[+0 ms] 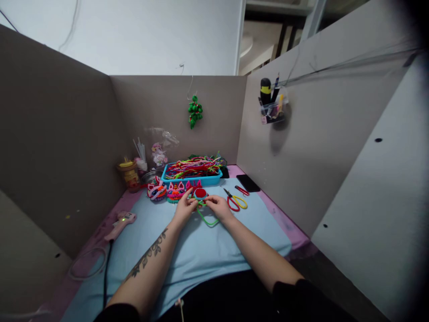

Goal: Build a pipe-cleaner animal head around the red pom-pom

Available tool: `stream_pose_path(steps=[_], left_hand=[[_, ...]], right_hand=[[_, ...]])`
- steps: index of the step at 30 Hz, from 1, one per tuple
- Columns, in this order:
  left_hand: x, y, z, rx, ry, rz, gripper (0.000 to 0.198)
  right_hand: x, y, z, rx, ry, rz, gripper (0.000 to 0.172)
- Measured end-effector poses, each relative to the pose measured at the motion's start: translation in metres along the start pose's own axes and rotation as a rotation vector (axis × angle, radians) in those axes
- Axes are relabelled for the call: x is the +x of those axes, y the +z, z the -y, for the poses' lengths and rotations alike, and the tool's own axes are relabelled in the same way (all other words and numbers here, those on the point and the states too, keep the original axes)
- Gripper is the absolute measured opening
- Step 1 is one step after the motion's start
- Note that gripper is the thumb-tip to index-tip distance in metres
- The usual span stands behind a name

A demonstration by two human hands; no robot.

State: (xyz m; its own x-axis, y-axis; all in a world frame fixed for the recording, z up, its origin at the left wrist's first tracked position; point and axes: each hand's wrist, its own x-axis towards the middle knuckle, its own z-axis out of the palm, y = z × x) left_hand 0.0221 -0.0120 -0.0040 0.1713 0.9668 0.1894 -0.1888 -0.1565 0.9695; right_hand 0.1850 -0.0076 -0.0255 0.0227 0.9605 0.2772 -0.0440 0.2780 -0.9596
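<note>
Grips of left hand [185, 207] and right hand [220, 208] are pinching green cord [210, 224] on a red disc [200, 193] before the blue tray [212, 180].

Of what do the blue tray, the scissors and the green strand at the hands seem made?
Blue tray: probably plastic, smooth and evenly coloured. Scissors: likely metal blades, thin and pointed; handles perhaps smooth plastic, red and yellow. Green strand: perhaps fibre, as it curves loosely; finish unclear.
</note>
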Motion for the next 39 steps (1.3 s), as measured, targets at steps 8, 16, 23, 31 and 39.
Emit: stream_pose_path(steps=[8, 16, 23, 31, 39], left_hand=[[0.0, 0.001, -0.0007, 0.024, -0.002, -0.02, 0.085], [-0.0009, 0.0022, -0.0016, 0.041, -0.001, -0.005, 0.087], [-0.0013, 0.0015, -0.001, 0.044, -0.007, 0.011, 0.085], [0.0001, 0.0026, 0.0001, 0.009, 0.006, -0.024, 0.087], [0.0017, 0.0012, 0.0025, 0.001, 0.018, -0.042, 0.086]], right_hand=[[-0.0008, 0.0011, 0.0007, 0.017, -0.017, -0.08, 0.025], [0.0013, -0.0011, -0.001, -0.02, -0.025, -0.095, 0.023], [-0.0001, -0.0014, -0.0021, -0.039, 0.006, -0.043, 0.024], [-0.0002, 0.0017, -0.0015, 0.018, 0.025, -0.038, 0.027], [-0.0019, 0.004, 0.0004, 0.059, 0.013, -0.054, 0.028]])
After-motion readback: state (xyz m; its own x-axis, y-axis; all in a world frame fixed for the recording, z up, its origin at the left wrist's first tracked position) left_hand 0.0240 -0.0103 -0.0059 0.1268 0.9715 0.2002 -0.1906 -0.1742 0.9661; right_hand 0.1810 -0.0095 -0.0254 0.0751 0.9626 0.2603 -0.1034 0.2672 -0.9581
